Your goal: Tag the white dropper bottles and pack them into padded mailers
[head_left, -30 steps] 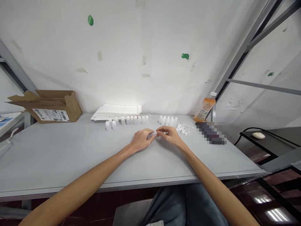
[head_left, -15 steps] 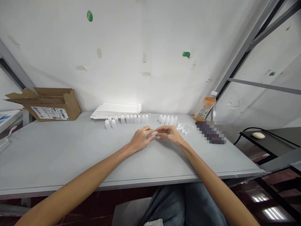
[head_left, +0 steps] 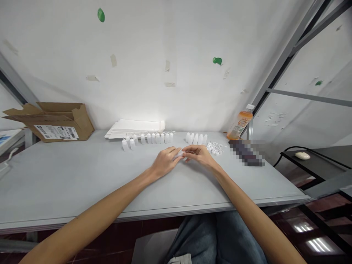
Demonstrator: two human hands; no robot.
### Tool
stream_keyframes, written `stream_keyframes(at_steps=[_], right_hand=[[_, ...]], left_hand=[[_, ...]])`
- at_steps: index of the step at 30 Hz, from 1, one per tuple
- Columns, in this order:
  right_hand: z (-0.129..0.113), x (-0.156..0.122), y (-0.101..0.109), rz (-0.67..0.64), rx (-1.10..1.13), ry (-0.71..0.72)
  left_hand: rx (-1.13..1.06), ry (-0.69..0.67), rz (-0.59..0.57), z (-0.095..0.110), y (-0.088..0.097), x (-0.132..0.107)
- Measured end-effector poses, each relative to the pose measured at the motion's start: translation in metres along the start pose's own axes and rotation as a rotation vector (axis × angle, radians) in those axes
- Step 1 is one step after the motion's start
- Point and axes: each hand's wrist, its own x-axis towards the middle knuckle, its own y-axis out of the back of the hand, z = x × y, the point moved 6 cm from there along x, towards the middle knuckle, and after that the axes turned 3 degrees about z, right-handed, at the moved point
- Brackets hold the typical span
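My left hand (head_left: 164,161) is closed around a small translucent white squeeze bottle (head_left: 178,154), which lies tilted with its neck toward the right. At that neck the fingertips of my right hand (head_left: 200,154) are pinched on a small white cap, mostly hidden, with a thin strand showing near the fingers. Beyond my right hand stands a group of similar bottles (head_left: 196,139) without visible caps. Next to them lies a loose pile of small white caps (head_left: 214,148). Several bottles with thin-tipped tops (head_left: 155,138) stand in a row beyond my left hand.
An open cardboard box (head_left: 63,123) sits at the back left of the grey table (head_left: 90,179). White flat sheets (head_left: 134,126) lie against the wall. An orange drink bottle (head_left: 241,123) and a blurred dark object (head_left: 247,153) are at the right.
Both hands stay together at the bottle's neck with only slight finger movement. The whole view has shifted a little.
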Motion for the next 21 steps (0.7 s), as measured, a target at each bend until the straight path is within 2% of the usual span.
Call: stream_keyframes(at_steps=[4, 8, 13, 21], right_hand=[[-0.0029, -0.0007, -0.0001, 0.005, 0.033, 0.002], [-0.0056, -0.0011, -0.0002, 0.025, 0.023, -0.003], [-0.0046, -0.0003, -0.0012, 0.04, 0.032, 0.011], [-0.0047, 0.0007, -0.0009, 0.081, 0.02, 0.04]], left_hand=[[-0.007, -0.012, 0.022, -0.0013, 0.0001, -0.0011], [-0.025, 0.058, 0.038, -0.0043, 0.0005, -0.0002], [-0.124, 0.136, 0.011, -0.0063, -0.0036, 0.0021], [-0.138, 0.14, -0.033, -0.0065, -0.0057, 0.0043]])
